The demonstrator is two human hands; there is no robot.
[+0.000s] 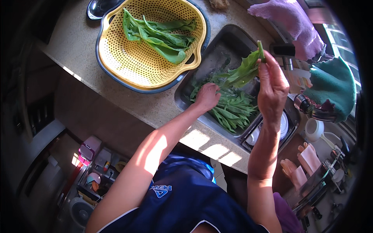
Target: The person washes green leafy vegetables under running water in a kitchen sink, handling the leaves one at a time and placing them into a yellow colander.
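My right hand (272, 84) is raised over the right side of the metal sink (230, 38), its fingers closed on the stem of a leafy green stalk (243, 70) whose leaves hang down to the left. Low in the sink, my left hand (208, 96) touches the pile of leafy greens (233, 109); its fingers are curled, and whether they grip a leaf cannot be told. Left of the sink, a yellow perforated colander (116, 61) sits in a dark blue basin (137, 90), with several green leaves (163, 38) in it.
A faucet (287, 55) stands behind the sink, with purple (294, 23) and teal cloths (332, 84) hanging near the window. White dishes (284, 125) are in the compartment at right. Pink rubber gloves (309, 158) and knives lie further right. A dark bowl (100, 8) stands at the upper left.
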